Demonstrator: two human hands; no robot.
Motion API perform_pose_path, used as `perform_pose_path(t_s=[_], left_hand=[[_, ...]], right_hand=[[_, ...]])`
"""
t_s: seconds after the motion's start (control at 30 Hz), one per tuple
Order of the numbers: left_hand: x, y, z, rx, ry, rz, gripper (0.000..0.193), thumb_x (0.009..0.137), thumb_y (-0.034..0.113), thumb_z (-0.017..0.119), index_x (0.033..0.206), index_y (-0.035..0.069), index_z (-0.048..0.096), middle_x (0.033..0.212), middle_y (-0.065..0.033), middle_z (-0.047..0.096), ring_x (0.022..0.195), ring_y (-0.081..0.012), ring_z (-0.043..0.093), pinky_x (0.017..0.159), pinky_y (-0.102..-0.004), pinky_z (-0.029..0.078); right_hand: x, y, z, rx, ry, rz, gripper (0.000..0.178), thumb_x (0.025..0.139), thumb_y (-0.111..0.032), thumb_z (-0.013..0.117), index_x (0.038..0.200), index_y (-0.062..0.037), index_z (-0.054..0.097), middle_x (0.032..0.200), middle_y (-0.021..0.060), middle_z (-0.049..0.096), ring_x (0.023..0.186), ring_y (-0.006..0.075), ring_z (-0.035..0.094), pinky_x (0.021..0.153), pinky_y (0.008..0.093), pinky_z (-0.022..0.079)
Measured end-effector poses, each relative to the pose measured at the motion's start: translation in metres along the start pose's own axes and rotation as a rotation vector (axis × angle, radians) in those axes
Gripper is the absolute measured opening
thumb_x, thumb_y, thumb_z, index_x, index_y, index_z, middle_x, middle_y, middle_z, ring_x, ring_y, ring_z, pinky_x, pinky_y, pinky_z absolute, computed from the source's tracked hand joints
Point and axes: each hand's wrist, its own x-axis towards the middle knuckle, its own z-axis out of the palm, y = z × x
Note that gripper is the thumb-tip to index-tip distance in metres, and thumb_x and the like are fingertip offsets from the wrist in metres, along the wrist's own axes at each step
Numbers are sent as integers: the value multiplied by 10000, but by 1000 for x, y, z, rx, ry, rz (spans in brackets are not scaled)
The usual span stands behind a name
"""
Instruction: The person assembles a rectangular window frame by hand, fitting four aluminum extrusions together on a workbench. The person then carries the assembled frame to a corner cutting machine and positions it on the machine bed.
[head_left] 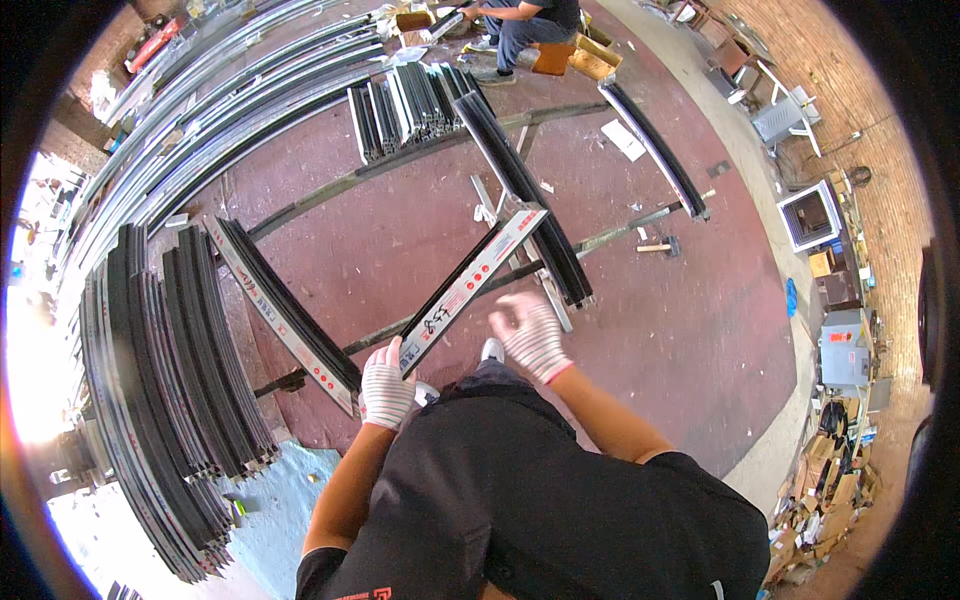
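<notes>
My left hand (pixel 388 388), in a striped white glove, is closed around the near end of a long metal profile (pixel 470 285). Its upper face carries a white printed film with red marks and dark handwriting. The bar slants away to the right, and its far end overlaps a dark profile (pixel 525 195) lying on the rack. To the right of the bar and apart from it is my right hand (pixel 532 337), gloved alike, its fingers loosely bent and slightly blurred, with nothing visible in them. Left of my left hand rests another film-faced profile (pixel 285 315).
Stacked dark profiles (pixel 180 350) stand at the left; a shorter bundle (pixel 415 110) lies ahead across the rack rail (pixel 330 190). One more profile (pixel 655 150) and a hammer (pixel 660 246) are at right. A co-worker (pixel 525 30) sits at the far side. Scrap cardboard (pixel 825 480) piles up right.
</notes>
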Motion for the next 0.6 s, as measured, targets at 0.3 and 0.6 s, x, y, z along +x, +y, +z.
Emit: perform_pose_path(t_s=[0.3, 0.6], left_hand=[[1, 4, 1, 16, 25, -14, 720, 702, 147, 821, 1358, 25, 549, 1163, -205, 644, 1125, -399, 607, 1019, -479, 482], [-1, -3, 12, 80, -16, 19, 758, 692, 184, 848, 1376, 54, 547, 1233, -219, 645, 1190, -419, 594, 1080, -506, 459]], right_hand=[[76, 119, -36, -636, -179, 97, 349, 850, -355, 726, 1042, -67, 690, 953, 174, 703, 904, 386, 693, 833, 513, 526], [108, 185, -82, -591, 52, 153, 210, 891, -278, 683, 924, -78, 628, 922, 176, 696, 782, 407, 696, 732, 535, 551]])
